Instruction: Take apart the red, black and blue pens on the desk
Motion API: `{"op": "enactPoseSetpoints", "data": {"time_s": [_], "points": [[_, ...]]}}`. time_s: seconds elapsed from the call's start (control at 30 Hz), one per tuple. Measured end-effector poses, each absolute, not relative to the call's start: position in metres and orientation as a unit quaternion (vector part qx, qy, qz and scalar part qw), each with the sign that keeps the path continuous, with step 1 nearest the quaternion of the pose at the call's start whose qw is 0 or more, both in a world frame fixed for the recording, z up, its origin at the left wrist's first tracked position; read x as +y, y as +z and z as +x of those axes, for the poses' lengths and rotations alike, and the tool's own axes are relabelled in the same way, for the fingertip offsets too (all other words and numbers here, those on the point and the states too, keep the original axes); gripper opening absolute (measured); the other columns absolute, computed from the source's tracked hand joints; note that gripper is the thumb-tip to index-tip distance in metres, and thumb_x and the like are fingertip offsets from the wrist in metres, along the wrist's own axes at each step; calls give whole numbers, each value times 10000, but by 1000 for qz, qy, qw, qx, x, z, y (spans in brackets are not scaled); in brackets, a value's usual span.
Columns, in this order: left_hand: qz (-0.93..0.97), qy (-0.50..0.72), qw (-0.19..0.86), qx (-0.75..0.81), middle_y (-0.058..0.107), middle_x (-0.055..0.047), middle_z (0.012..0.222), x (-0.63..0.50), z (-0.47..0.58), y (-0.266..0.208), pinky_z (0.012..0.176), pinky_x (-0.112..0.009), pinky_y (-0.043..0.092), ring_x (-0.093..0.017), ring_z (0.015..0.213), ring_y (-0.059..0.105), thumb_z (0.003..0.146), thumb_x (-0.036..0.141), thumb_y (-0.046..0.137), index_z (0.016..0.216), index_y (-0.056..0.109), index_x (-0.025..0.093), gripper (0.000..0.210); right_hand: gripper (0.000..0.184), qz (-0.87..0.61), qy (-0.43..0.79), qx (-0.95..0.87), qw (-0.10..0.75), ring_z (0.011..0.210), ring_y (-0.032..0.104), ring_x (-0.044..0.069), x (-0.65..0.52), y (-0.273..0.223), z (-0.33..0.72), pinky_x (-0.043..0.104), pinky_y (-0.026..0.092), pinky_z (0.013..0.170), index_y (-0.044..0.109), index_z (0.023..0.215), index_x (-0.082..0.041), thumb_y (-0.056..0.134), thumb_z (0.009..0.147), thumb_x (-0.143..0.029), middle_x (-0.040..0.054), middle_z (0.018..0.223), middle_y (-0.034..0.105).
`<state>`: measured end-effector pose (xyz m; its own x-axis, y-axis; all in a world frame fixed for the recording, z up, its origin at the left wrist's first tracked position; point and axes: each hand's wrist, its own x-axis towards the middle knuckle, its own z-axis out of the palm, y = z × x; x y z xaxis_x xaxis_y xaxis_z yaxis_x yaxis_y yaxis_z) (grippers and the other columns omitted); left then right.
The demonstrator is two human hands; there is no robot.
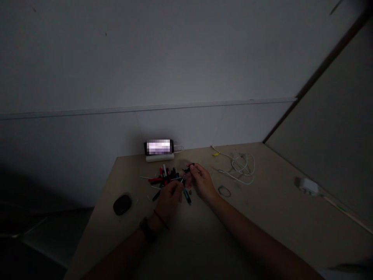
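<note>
In the dim head view my left hand (169, 197) is closed, pinching a thin, pale stick-like piece (183, 179) that points up and to the right. A dark watch and a red cord circle that wrist. Close by on the right, my right hand (201, 182) is also closed, its thumb and fingers on a small dark piece (188, 168) whose kind I cannot make out. Behind and beside my left hand lies a loose heap of pens and pen parts (164, 174), red, black and white. A blue and black pen (187, 196) rests between my hands.
At the back, a phone with a lit screen (159, 147) leans above a white bar-shaped block (160, 158). A black rounded case (122, 204) sits left. Right are a coiled white cable (244, 168), a small grey loop (224, 191) and a white box with a cord (309, 187).
</note>
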<state>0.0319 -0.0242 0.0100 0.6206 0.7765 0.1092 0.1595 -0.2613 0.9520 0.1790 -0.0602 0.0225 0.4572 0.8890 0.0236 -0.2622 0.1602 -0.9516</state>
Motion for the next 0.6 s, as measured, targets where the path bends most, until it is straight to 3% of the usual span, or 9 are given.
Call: {"op": "enactPoseSetpoints", "data": {"time_s": [0.13,0.27,0.43,0.6], "points": [[731,304,523,314,491,44,559,-25,31,12,595,-255,365,-129,550,478,956,465,459,763,582,187,360,457,-525,376,-325,691,428,534,111,-58,18,187,231,416,415,620,909,-210,655,795,-651,-5,707,685],[722,305,534,319,505,42,551,-26,31,14,591,-259,366,-133,542,484,950,447,463,785,593,186,335,379,-624,262,-382,630,468,486,111,-57,14,198,224,351,430,648,778,-189,671,807,-566,-17,603,600],[716,307,539,320,515,39,541,-25,32,11,573,-262,357,-134,527,480,945,443,461,772,599,185,340,323,-676,137,-478,544,613,585,160,-59,7,202,272,464,580,713,1069,-186,650,843,-409,25,767,685],[721,304,539,312,519,41,536,-24,32,10,569,-267,357,-137,522,491,946,448,455,773,600,188,344,240,-677,88,-561,468,809,657,207,-61,-1,200,334,517,788,766,1003,-215,578,882,-300,68,916,737]]}}
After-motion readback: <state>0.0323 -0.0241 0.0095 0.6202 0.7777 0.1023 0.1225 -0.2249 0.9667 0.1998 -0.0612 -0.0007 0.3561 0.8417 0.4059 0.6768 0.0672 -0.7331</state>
